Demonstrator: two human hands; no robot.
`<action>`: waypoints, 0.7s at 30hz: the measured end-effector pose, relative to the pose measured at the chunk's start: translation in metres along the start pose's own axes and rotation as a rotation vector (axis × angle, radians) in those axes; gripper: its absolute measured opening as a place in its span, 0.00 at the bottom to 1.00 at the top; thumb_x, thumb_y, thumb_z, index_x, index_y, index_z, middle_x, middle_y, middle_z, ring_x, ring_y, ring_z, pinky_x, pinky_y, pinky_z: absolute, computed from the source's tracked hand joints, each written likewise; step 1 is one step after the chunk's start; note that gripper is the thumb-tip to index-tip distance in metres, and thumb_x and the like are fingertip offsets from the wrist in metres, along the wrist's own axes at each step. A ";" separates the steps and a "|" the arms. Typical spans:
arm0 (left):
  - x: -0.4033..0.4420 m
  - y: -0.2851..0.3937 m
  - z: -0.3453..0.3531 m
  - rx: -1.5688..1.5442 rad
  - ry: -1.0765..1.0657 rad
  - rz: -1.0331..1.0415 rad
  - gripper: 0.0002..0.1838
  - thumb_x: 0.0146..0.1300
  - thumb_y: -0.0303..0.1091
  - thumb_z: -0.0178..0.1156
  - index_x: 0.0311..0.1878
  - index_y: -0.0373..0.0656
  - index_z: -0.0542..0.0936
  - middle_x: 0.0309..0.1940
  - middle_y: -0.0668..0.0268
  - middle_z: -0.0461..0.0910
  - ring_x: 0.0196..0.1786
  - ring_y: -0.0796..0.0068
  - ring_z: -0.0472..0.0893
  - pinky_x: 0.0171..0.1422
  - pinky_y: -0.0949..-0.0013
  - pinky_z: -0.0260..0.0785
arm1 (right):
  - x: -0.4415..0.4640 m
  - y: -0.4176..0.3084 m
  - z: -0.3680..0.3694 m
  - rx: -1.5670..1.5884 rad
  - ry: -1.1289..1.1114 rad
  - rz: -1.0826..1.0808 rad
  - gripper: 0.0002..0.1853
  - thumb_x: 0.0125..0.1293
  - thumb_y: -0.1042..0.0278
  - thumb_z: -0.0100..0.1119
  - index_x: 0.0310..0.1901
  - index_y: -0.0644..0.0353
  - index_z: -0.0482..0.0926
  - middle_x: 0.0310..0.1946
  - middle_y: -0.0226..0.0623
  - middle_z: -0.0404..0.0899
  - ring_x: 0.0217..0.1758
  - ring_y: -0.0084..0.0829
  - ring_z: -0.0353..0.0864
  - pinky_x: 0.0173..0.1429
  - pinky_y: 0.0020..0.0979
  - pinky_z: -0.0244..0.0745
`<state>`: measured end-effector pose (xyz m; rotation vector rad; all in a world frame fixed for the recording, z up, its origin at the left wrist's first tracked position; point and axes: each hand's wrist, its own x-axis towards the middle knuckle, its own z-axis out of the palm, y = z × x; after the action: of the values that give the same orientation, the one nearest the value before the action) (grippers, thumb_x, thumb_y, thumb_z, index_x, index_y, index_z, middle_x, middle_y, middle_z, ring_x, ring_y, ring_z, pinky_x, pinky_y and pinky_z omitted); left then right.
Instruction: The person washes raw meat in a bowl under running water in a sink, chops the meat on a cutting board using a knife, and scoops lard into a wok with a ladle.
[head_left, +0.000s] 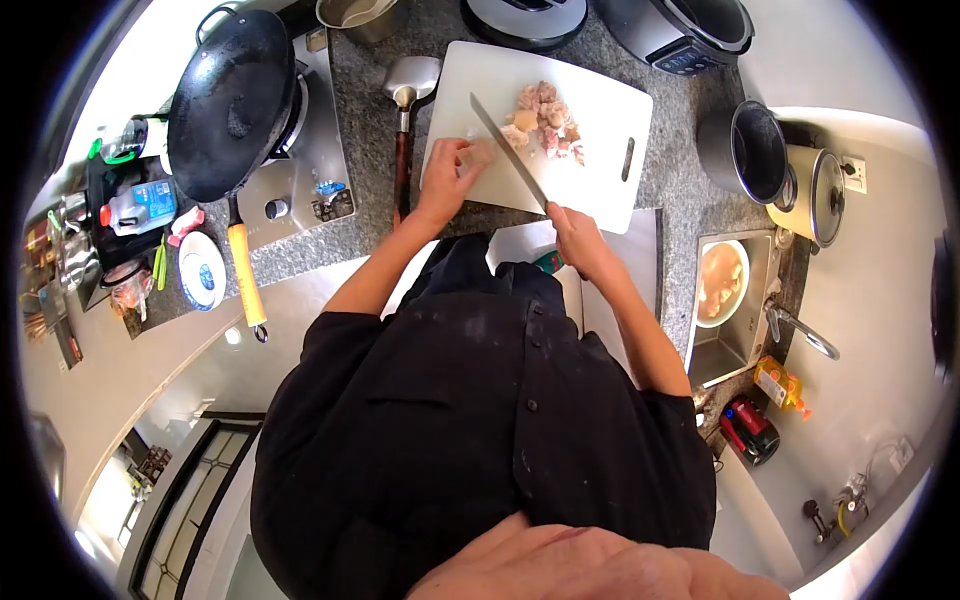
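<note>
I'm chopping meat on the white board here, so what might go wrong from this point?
Your left hand is close to the knife in your right hand, so a slip might nick your fingers. The wok's yellow handle sticks out past the counter edge, so it could get bumped and tip the wok.

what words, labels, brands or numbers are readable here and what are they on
None can be read with certainty.
Blue bottle: label too small and blurred.
Orange-yellow bottle: label too small.
Cooker control panel: markings too small.
Knife and cutting board: no legible lettering.
</note>
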<state>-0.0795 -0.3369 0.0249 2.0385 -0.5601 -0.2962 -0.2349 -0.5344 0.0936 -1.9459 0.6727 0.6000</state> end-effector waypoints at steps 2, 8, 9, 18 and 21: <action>0.001 -0.001 0.014 0.026 0.057 0.100 0.21 0.52 0.24 0.66 0.50 0.37 0.71 0.42 0.56 0.71 0.38 0.60 0.75 0.41 0.62 0.70 | -0.012 0.001 0.003 -0.099 0.065 -0.072 0.33 0.74 0.43 0.36 0.31 0.69 0.76 0.27 0.60 0.77 0.36 0.59 0.77 0.44 0.50 0.70; 0.010 -0.019 0.026 0.016 0.020 0.037 0.23 0.49 0.24 0.68 0.47 0.36 0.70 0.40 0.54 0.70 0.37 0.56 0.75 0.40 0.60 0.70 | -0.038 -0.010 0.003 -0.129 0.035 -0.082 0.32 0.75 0.45 0.35 0.31 0.69 0.77 0.31 0.63 0.77 0.39 0.63 0.76 0.47 0.52 0.69; 0.011 -0.017 0.023 -0.021 -0.002 -0.002 0.22 0.49 0.24 0.68 0.47 0.36 0.70 0.40 0.53 0.70 0.37 0.55 0.75 0.41 0.60 0.70 | -0.039 -0.010 0.005 -0.129 0.032 -0.082 0.32 0.75 0.45 0.35 0.31 0.69 0.77 0.31 0.63 0.77 0.39 0.63 0.76 0.47 0.52 0.69; 0.017 -0.019 0.015 0.079 -0.077 0.010 0.22 0.49 0.28 0.69 0.47 0.37 0.71 0.40 0.53 0.73 0.40 0.49 0.76 0.43 0.54 0.70 | -0.037 -0.022 0.010 -0.008 -0.051 0.069 0.32 0.75 0.45 0.35 0.31 0.68 0.76 0.26 0.60 0.78 0.36 0.61 0.77 0.44 0.52 0.69; 0.022 -0.020 0.011 0.148 -0.097 0.072 0.22 0.49 0.30 0.69 0.47 0.38 0.72 0.40 0.52 0.75 0.43 0.48 0.77 0.46 0.53 0.70 | -0.039 -0.024 0.011 0.030 -0.071 0.082 0.32 0.75 0.45 0.36 0.30 0.68 0.75 0.21 0.53 0.76 0.31 0.56 0.78 0.41 0.49 0.70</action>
<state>-0.0602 -0.3475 0.0023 2.1489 -0.7327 -0.3206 -0.2484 -0.5071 0.1295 -1.8679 0.7162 0.7025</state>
